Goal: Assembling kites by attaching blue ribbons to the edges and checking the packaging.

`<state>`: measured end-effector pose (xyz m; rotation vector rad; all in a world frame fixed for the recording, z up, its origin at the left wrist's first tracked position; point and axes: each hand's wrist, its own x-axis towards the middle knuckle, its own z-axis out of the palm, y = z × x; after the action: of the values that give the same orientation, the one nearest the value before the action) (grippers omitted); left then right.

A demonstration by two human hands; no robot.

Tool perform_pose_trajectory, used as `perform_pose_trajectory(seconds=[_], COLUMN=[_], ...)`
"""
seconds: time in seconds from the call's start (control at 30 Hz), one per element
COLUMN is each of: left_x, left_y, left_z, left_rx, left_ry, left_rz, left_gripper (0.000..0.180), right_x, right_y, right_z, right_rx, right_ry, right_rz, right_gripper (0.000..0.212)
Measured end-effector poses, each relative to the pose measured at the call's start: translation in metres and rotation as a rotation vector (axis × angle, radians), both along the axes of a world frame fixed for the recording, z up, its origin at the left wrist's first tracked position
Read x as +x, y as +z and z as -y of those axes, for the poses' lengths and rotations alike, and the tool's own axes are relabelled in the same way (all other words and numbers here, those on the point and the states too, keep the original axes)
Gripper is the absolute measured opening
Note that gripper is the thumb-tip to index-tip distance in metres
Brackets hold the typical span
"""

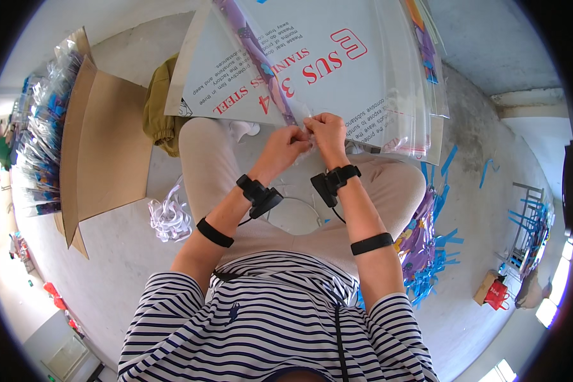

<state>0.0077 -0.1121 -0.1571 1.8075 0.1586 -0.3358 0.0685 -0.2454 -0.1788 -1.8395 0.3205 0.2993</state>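
A long, narrow transparent plastic bag with a rolled purple printed sheet (261,60) inside lies slantwise across the board (344,38). Its near end reaches down past the board's front edge. There my left hand (281,148) pinches the bag's end with the fingertips. Right beside it, my right hand (328,135) has its fingers closed on the same end, and the two hands nearly touch. The exact fold of plastic between the fingers is hidden. On the board's right side lies a stack of flat transparent bags (398,83).
At the left stands a cardboard box (108,127) packed with bagged items (44,127). An olive cloth (162,105) hangs by the board's left edge. White strips (170,215) lie on the floor. Purple sheets (417,239) and blue strips (449,240) sit by my right knee.
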Motion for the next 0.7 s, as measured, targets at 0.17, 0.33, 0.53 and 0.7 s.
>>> perform_pose_trajectory(seconds=[0.17,0.33,0.53,0.7], left_x=[-0.005,-0.009,-0.013,-0.012], left_y=[0.006,0.002,0.003,-0.006], left_z=[0.002,0.003,0.012,0.017], left_rx=[-0.015,-0.209,-0.005,0.048], left_ry=[0.01,0.074,0.071,0.103], left_rz=[0.034,0.024,0.12,0.126], left_gripper=[0.012,0.009,0.011,0.014], right_x=[-0.003,-0.013,-0.019,-0.021], right_y=[0.018,0.023,0.027,0.019], right_z=[0.0,0.014,0.026,0.025], right_rx=[-0.112,-0.111,0.107,0.189], right_ry=[0.046,0.109,0.08,0.049], right_rz=[-0.078,-0.12,-0.269,-0.301], right_gripper=[0.019,0.019,0.015,0.014])
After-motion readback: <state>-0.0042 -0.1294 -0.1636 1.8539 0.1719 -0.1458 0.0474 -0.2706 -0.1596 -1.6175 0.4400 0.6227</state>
